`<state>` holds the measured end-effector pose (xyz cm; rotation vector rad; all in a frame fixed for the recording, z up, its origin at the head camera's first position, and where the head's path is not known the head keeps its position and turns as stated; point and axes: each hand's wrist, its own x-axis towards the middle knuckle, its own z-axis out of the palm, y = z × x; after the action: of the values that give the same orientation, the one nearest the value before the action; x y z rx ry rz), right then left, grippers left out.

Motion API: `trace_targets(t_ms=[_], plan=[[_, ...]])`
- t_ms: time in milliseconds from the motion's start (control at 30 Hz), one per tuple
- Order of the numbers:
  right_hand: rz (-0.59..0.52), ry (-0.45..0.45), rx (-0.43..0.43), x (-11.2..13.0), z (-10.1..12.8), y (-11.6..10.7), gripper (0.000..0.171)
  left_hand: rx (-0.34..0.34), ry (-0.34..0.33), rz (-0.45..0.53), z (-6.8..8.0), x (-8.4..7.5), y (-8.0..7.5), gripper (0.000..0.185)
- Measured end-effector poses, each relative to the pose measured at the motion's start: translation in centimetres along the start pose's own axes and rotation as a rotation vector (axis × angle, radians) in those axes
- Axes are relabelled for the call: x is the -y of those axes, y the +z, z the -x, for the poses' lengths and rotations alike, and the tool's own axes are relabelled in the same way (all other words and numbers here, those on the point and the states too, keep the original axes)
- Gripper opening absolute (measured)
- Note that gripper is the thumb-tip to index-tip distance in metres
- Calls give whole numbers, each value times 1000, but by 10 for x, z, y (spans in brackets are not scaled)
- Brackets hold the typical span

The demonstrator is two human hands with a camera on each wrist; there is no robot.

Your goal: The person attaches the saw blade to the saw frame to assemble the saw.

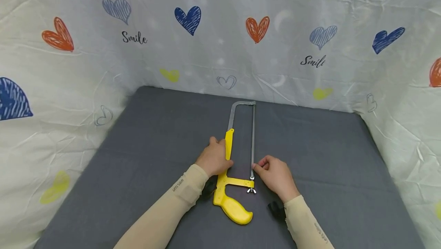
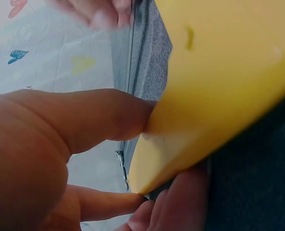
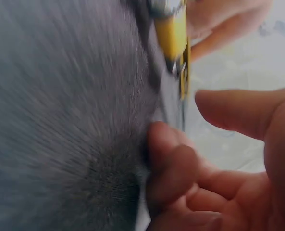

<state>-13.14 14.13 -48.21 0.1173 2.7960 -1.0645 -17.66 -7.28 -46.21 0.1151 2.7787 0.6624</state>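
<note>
A hacksaw with a yellow handle lies flat on the grey mat, its metal bow pointing away from me. My left hand grips the yellow frame bar; the left wrist view shows thumb and fingers curled round the yellow plastic. My right hand sits to the right of the blade, thumb and forefinger tips at it just above the wing nut. The blurred right wrist view shows curled fingers on the mat with the thumb a little apart.
White cloth printed with hearts and the word "Smile" walls the mat in at the back and on both sides. Bare grey mat lies left and right of the saw. Both arms wear beige sleeves.
</note>
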Motion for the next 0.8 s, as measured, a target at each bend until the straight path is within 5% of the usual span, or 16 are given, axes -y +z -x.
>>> trace_targets(t_ms=[333, 800], plan=[[114, -27, 51, 12, 52, 8, 41, 47, 21, -21, -4, -1, -5, 79], [244, -29, -79, 20, 64, 24, 43, 49, 22, 2, -6, 0, -7, 77]])
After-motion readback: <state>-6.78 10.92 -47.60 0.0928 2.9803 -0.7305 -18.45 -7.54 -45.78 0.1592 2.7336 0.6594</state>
